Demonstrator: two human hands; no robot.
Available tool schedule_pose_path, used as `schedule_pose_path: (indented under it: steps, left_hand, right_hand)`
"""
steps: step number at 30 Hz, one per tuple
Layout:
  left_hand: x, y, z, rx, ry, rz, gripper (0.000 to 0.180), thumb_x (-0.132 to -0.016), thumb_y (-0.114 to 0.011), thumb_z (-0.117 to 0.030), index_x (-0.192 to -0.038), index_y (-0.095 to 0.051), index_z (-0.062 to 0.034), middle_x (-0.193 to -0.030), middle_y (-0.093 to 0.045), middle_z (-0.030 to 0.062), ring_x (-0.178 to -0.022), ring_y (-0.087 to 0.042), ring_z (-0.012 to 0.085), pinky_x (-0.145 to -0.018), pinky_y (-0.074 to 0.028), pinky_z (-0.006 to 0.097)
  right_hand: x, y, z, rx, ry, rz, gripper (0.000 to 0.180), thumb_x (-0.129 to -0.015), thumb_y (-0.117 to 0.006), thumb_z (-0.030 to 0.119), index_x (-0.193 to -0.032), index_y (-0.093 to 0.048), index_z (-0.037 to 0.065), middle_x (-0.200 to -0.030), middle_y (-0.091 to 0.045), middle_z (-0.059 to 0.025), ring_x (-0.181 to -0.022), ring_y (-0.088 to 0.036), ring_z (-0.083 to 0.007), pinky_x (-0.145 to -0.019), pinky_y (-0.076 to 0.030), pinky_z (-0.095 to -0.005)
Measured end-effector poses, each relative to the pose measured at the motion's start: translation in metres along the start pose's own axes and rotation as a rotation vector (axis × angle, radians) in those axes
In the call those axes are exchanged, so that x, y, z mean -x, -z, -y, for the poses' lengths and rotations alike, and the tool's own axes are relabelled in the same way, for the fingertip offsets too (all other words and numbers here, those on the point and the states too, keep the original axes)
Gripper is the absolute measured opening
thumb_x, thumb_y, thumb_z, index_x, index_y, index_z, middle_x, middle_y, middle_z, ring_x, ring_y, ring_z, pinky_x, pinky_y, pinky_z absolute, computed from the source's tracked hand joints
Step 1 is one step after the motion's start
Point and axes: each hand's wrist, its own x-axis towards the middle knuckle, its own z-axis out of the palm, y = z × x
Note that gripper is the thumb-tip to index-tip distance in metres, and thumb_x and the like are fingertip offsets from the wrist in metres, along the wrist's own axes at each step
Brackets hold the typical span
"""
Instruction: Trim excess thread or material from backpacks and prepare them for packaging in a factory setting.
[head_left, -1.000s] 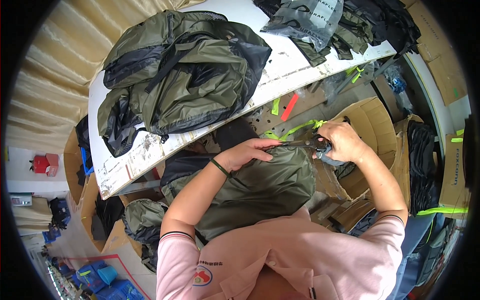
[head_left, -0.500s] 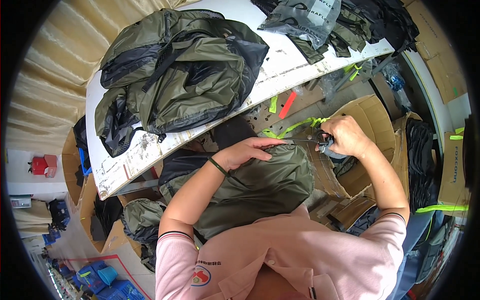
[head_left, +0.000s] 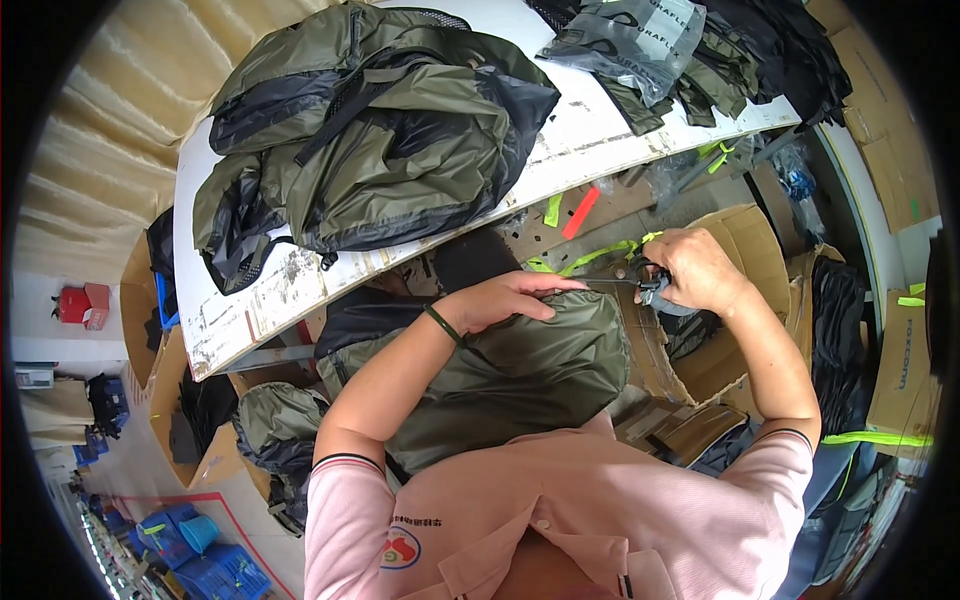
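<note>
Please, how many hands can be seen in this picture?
2: the left hand is on the olive fabric, and the right hand holds scissors. No other is visible.

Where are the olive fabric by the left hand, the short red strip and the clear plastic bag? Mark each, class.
Olive fabric [head_left: 520, 375]: head view, broad middle.
Short red strip [head_left: 580, 213]: head view, mid-length.
Clear plastic bag [head_left: 622, 50]: head view, its middle.

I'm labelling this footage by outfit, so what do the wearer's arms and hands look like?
The pink short sleeves end above the elbows in a thin striped trim, dark and reddish on the left. Below them the forearms are bare. A narrow dark green band circles the left wrist; none shows on the right. Neither the left hand nor the right hand wears a glove.
</note>
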Motion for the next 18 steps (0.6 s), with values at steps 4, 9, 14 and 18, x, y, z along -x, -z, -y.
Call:
schedule_pose_path:
  steps: [4, 9, 14, 18]
  left_hand:
    - [-0.009, -0.005, 0.002, -0.012, -0.094, 0.033, 0.054, -0.085, -0.062, -0.005, -0.137, -0.048, -0.0071, -0.114, -0.056, 0.0003, -0.104, -0.05, 0.0087, -0.091, -0.038, 0.025]
    - [-0.002, -0.008, 0.009, -0.421, -0.277, -0.173, 0.031, -0.083, -0.072, -0.019, -0.108, -0.057, -0.0093, -0.087, -0.054, 0.0004, -0.078, -0.05, 0.0108, -0.073, -0.041, 0.026]
    - [0.033, 0.006, 0.012, -1.055, -0.548, -0.513, 0.031, -0.076, -0.079, -0.024, -0.1, -0.064, -0.0115, -0.092, -0.056, 0.0031, -0.081, -0.052, 0.0178, -0.074, -0.043, 0.028]
    - [0.034, 0.008, 0.027, -0.592, -0.265, -0.397, 0.031, -0.078, -0.078, -0.02, -0.102, -0.065, -0.0067, -0.087, -0.06, 0.0009, -0.077, -0.051, 0.011, -0.07, -0.043, 0.026]
  right_hand:
    - [-0.021, -0.006, 0.021, -0.497, -0.069, -0.085, 0.044, -0.067, -0.085, 0.031, -0.08, -0.054, 0.003, -0.075, -0.057, -0.0112, -0.069, -0.058, -0.0283, -0.064, -0.047, -0.0365]
    - [-0.04, -0.046, 0.034, -1.023, -0.151, 0.08, 0.027, -0.078, -0.074, 0.0, -0.097, -0.055, 0.0, -0.087, -0.063, -0.0035, -0.08, -0.056, -0.0083, -0.073, -0.047, -0.0253]
    - [-0.037, -0.048, 0.026, -1.331, -0.249, 0.073, 0.02, -0.082, -0.07, -0.002, -0.092, -0.054, 0.005, -0.082, -0.057, 0.0019, -0.079, -0.056, -0.0057, -0.073, -0.048, -0.0232]
    - [-0.036, -0.048, 0.022, -1.339, -0.312, 0.079, 0.023, -0.08, -0.076, 0.006, -0.09, -0.055, 0.004, -0.079, -0.056, 0.0018, -0.076, -0.055, -0.0073, -0.07, -0.047, -0.0259]
